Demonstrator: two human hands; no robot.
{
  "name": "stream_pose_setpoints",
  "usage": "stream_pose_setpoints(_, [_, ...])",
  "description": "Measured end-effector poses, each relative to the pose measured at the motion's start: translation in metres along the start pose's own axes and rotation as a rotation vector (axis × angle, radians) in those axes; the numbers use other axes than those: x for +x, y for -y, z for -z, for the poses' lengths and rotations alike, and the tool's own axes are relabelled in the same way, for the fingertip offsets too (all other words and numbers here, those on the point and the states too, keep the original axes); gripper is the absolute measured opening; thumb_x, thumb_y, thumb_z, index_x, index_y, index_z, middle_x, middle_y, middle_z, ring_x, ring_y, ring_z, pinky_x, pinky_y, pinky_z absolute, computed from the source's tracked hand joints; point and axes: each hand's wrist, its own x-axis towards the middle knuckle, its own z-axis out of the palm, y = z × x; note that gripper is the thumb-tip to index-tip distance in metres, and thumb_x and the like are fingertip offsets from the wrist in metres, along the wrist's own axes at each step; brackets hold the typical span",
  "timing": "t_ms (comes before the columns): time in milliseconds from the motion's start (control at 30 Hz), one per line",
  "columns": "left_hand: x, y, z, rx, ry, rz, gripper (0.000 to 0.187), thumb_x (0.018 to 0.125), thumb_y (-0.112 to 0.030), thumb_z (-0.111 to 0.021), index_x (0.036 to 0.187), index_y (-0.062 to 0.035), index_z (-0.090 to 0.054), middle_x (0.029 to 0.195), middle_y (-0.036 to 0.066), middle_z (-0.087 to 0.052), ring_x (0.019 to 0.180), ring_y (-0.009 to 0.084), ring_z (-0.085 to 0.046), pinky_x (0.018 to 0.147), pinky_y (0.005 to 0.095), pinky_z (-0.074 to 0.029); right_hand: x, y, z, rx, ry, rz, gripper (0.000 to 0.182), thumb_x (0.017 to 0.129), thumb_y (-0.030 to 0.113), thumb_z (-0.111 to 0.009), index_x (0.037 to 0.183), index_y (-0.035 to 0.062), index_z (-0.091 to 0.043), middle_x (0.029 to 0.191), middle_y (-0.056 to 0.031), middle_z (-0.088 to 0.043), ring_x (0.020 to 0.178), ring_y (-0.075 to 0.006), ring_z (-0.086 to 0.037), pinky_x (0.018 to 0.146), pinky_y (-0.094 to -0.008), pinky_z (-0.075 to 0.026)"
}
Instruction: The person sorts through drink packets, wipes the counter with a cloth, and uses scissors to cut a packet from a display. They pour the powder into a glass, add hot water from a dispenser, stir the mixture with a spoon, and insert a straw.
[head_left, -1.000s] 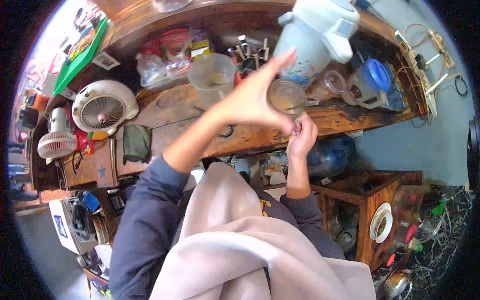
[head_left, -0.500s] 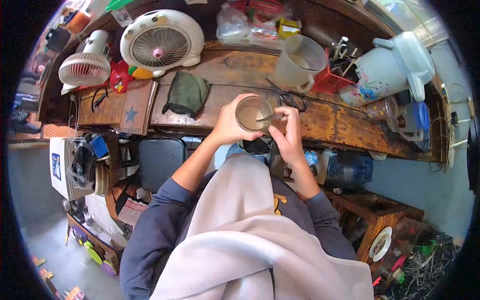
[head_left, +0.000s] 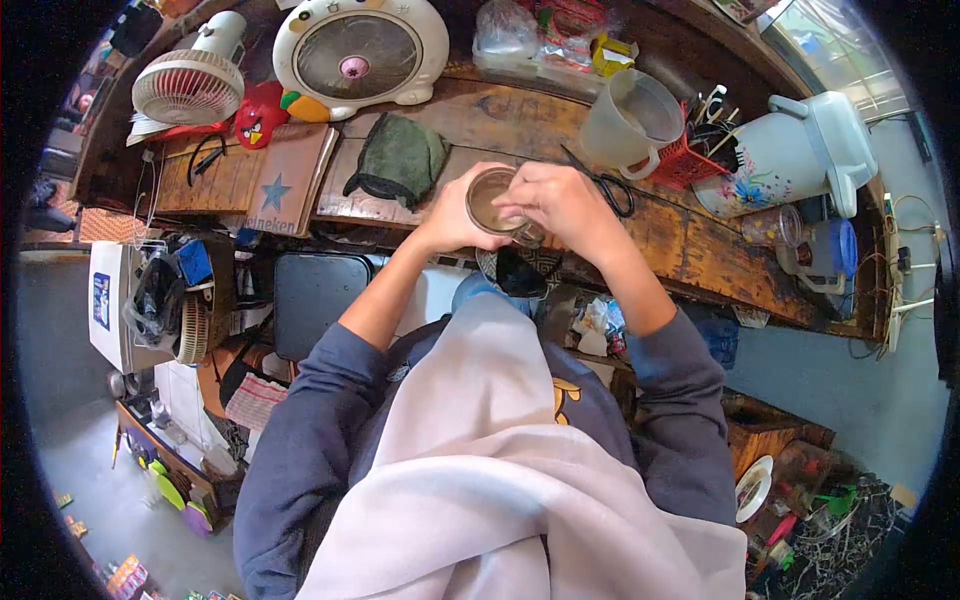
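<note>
A glass mug [head_left: 484,203] holding a pale cloudy liquid is tilted toward me above the table's front edge. My left hand [head_left: 452,215] wraps round its left side. Over the rim, my right hand [head_left: 558,203] is closed in a pinch, its fingertips at the mug's mouth. The spoon they grip is mostly hidden by the fingers. Just behind my right hand lie black-handled scissors [head_left: 612,192]. A dark green cloth [head_left: 400,160] rests on the table to the left of the mug.
The wooden table [head_left: 650,245] carries a plastic pitcher [head_left: 625,125], a red basket [head_left: 690,150] of utensils and a flowered thermos jug [head_left: 780,160] on the right. At left stand a white fan [head_left: 190,85], an animal-shaped fan [head_left: 358,55] and a red plush toy [head_left: 260,115].
My right hand has moved from the mug's right side to over its mouth, its forearm raised. The spoon, visible in the mug before, is now mostly covered. The view has shifted slightly.
</note>
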Motion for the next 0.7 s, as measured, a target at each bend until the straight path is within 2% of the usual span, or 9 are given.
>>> stream_pose_setpoints(67, [0.002, -0.001, 0.0, -0.021, 0.005, 0.012, 0.077, 0.045, -0.019, -0.08, 0.113, -0.0039, -0.046, 0.104, 0.008, -0.057, 0.096, 0.0163, -0.054, 0.087, 0.0307, -0.041, 0.006, 0.004, 0.002, -0.119, -0.047, 0.042, 0.012, 0.069, 0.009, -0.065, 0.081, 0.006, -0.065, 0.075, -0.0077, -0.058, 0.068, -0.02, -0.059, 0.061, -0.029, -0.046])
stream_pose_setpoints(133, [0.005, 0.002, -0.001, -0.006, -0.012, -0.005, 0.077, 0.046, -0.018, -0.08, 0.114, -0.0035, -0.046, 0.106, 0.008, -0.056, 0.098, 0.0162, -0.052, 0.088, 0.0303, -0.04, 0.01, 0.0, -0.001, 0.172, -0.063, -0.216, 0.011, 0.073, 0.012, -0.063, 0.08, 0.0041, -0.064, 0.076, -0.008, -0.059, 0.069, -0.0193, -0.059, 0.061, -0.0283, -0.046])
stream_pose_setpoints(167, [0.007, 0.005, -0.001, -0.006, -0.013, -0.007, 0.077, 0.046, -0.018, -0.08, 0.114, -0.0035, -0.046, 0.106, 0.008, -0.056, 0.098, 0.0162, -0.052, 0.088, 0.0303, -0.04, 0.013, -0.001, -0.002, 0.17, -0.062, -0.215, 0.011, 0.073, 0.012, -0.063, 0.08, 0.0041, -0.064, 0.076, -0.008, -0.059, 0.069, -0.0193, -0.059, 0.061, -0.0283, -0.046])
stream_pose_setpoints(233, [0.01, 0.011, -0.003, -0.104, -0.022, -0.016, 0.077, 0.046, -0.018, -0.08, 0.114, -0.0033, -0.045, 0.107, 0.007, -0.054, 0.1, 0.0164, -0.051, 0.089, 0.0298, -0.039, 0.019, -0.002, -0.006, 0.526, -0.118, -0.545, 0.013, 0.077, 0.013, -0.061, 0.081, 0.0015, -0.062, 0.078, -0.0095, -0.059, 0.072, -0.0209, -0.058, 0.064, -0.0295, -0.045])
stream_pose_setpoints(267, [0.011, 0.012, -0.003, -0.105, -0.02, -0.017, 0.077, 0.046, -0.018, -0.08, 0.114, -0.0033, -0.045, 0.107, 0.007, -0.054, 0.1, 0.0164, -0.051, 0.089, 0.0298, -0.039, 0.021, -0.001, -0.006, 0.524, -0.119, -0.546, 0.013, 0.077, 0.013, -0.061, 0.081, 0.0015, -0.062, 0.078, -0.0095, -0.059, 0.072, -0.0209, -0.058, 0.064, -0.0295, -0.045])
stream_pose_setpoints(333, [0.015, 0.014, -0.004, -0.06, -0.023, 0.03, 0.078, 0.046, -0.018, -0.079, 0.114, -0.0031, -0.044, 0.105, 0.007, -0.054, 0.099, 0.0164, -0.051, 0.089, 0.0296, -0.038, 0.025, 0.002, -0.003, 0.154, -0.207, -0.339, 0.016, 0.079, 0.016, -0.058, 0.083, 0.0009, -0.06, 0.079, -0.0108, -0.058, 0.073, -0.023, -0.057, 0.065, -0.0299, -0.044])
stream_pose_setpoints(467, [0.023, 0.012, -0.002, 0.035, -0.032, -0.043, 0.078, 0.045, -0.016, -0.079, 0.114, -0.0028, -0.044, 0.106, 0.007, -0.054, 0.1, 0.0166, -0.05, 0.089, 0.03, -0.038, 0.02, -0.016, -0.016, -0.109, -0.238, -0.073, 0.018, 0.079, 0.019, -0.058, 0.082, 0.0024, -0.062, 0.081, -0.0134, -0.057, 0.073, -0.0285, -0.056, 0.065, -0.0334, -0.044])
stream_pose_setpoints(567, [0.026, 0.016, -0.001, 0.03, -0.044, -0.053, 0.077, 0.046, -0.017, -0.079, 0.114, -0.0032, -0.044, 0.107, 0.008, -0.055, 0.1, 0.017, -0.051, 0.089, 0.0298, -0.039, 0.012, -0.013, -0.003, -0.291, -0.145, -0.124, 0.014, 0.077, 0.017, -0.059, 0.083, 0.0043, -0.063, 0.076, -0.0129, -0.057, 0.073, -0.0299, -0.055, 0.067, -0.0347, -0.044])
stream_pose_setpoints(700, [0.025, 0.026, -0.003, 0.057, -0.115, -0.052, 0.076, 0.047, -0.016, -0.078, 0.114, -0.0042, -0.045, 0.106, 0.009, -0.056, 0.099, 0.0166, -0.053, 0.089, 0.0299, -0.04, 0.006, -0.011, -0.009, -0.185, -0.146, -0.269, 0.011, 0.076, 0.016, -0.059, 0.081, 0.0069, -0.065, 0.068, -0.0101, -0.054, 0.069, -0.0279, -0.055, 0.065, -0.035, -0.043])
